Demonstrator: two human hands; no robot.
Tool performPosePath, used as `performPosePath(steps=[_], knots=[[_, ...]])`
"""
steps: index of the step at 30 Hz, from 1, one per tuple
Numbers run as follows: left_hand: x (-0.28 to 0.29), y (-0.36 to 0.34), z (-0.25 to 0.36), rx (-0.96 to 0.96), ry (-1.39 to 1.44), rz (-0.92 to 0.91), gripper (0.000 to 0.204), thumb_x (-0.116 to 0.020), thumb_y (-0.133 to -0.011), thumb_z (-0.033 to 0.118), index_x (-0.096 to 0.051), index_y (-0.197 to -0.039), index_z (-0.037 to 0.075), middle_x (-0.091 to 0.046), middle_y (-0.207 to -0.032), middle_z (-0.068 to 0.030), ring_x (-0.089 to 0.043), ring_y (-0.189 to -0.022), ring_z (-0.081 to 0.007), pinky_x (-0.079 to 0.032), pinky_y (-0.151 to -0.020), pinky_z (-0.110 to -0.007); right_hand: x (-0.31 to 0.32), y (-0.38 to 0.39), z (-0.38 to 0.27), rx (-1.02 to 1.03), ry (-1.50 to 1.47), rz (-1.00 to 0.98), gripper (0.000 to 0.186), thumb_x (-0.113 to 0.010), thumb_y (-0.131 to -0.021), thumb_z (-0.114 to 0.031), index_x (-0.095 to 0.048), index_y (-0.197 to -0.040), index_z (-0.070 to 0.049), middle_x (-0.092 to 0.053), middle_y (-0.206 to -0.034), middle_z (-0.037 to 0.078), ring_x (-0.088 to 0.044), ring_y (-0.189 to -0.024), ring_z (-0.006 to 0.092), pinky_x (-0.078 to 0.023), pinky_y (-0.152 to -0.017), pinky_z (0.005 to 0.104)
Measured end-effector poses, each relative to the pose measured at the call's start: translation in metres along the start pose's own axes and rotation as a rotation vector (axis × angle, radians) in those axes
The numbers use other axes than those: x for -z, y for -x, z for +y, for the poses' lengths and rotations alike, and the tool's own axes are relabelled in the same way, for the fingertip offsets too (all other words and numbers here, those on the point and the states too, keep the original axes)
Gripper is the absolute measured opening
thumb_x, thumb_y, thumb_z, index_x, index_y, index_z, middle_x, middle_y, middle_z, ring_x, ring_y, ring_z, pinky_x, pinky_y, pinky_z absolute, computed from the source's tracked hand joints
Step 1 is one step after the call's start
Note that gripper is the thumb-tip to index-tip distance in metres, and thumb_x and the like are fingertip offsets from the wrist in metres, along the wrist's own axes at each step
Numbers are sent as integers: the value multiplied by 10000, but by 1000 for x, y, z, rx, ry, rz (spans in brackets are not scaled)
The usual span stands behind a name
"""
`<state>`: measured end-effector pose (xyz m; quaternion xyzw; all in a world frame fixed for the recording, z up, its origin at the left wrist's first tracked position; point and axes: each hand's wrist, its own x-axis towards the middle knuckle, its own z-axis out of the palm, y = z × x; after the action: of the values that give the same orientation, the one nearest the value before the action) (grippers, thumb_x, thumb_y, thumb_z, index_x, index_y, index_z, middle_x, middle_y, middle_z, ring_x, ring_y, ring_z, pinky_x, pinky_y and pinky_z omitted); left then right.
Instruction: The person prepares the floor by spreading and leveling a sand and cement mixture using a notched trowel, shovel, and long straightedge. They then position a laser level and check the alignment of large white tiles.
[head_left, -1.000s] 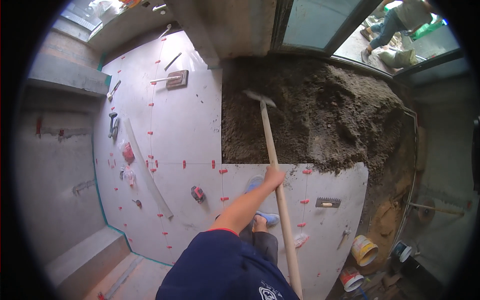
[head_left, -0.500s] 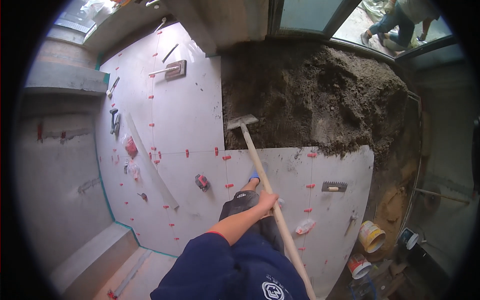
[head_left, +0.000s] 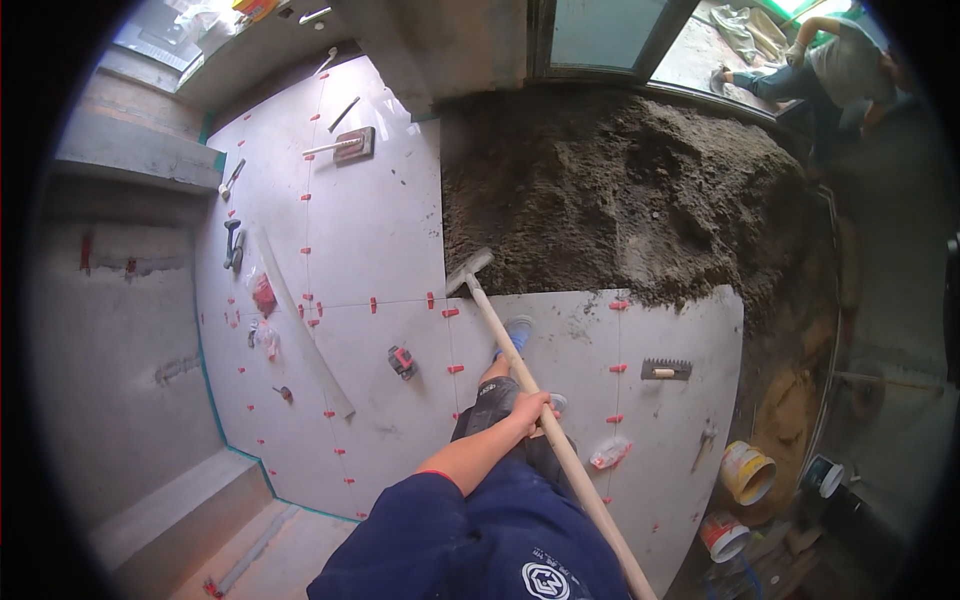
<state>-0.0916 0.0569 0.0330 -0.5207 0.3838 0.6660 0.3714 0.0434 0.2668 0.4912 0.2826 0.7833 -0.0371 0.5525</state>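
My left hand [head_left: 533, 411] is wrapped round the pale wooden shaft of a long-handled scraper [head_left: 501, 335]. Its wide, flat head [head_left: 470, 270] rests at the inner corner where the laid tiles [head_left: 380, 250] meet a dark, damp bed of sand or mortar [head_left: 580, 210]. The shaft slants down past my body and leaves at the lower edge. My right hand is out of sight. My feet stand on the tiles just below the scraper's head. Along the joints sit red levelling clips [head_left: 450, 313].
On the tiles lie a notched trowel [head_left: 666, 370], a red-and-black tool [head_left: 402, 362], a long straightedge [head_left: 300, 325], a float-like block [head_left: 353, 144] and plastic bags [head_left: 610, 453]. Buckets [head_left: 748, 472] stand at lower right. Beyond the door frame, another person [head_left: 845, 70] crouches.
The scraper's head has come nearer and slightly left, from on the dark bed to the tile corner, and has turned. The person outside has shifted right.
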Motion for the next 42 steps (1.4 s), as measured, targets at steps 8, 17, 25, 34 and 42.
performPosePath(steps=[8, 17, 25, 34, 42], knots=[[-26, 28, -29, 13, 65, -19, 139, -543, -737, 45, -474, -823, -40, -538, -660, -141, -593, -540, -271, -527, -507, -390, -23, -3, 82, 53, 59, 155, 193, -611, -717, -147, -493, -858, -89, -579, -704, 199, -560, -683, 420, -432, -603, 499], [-50, 3, -41, 108, 298, -269, 116, -524, -746, 113, -494, -742, 1, -536, -637, -152, -565, -618, -286, -506, -648, -420, -28, 10, 80, 141, 289, 597, 102, -545, -737, -110, -525, -837, -115, -592, -756, 110, -561, -590, 341, -435, -502, 438], [-23, -13, -43, 92, 364, -290, 136, -489, -739, 136, -482, -714, 2, -537, -614, -156, -548, -590, -299, -486, -625, -413, -37, 6, 54, 113, 378, 544, 50, -468, -807, -136, -507, -837, -128, -575, -722, 79, -576, -562, 313, -445, -482, 435], [0, -21, -46, 120, 449, -303, 122, -496, -745, 131, -489, -723, 11, -537, -612, -148, -550, -580, -292, -492, -623, -426, -38, 11, 45, 81, 335, 501, 48, -456, -819, -150, -495, -845, -147, -581, -743, 85, -578, -585, 338, -441, -509, 480], [-35, 17, -56, 90, 276, -220, 124, -515, -726, 97, -504, -740, -26, -558, -641, -171, -588, -593, -295, -516, -586, -414, -24, 16, 95, -7, 254, 342, 320, -671, -697, -325, -508, -879, -118, -580, -721, 144, -553, -667, 400, -429, -579, 487]])
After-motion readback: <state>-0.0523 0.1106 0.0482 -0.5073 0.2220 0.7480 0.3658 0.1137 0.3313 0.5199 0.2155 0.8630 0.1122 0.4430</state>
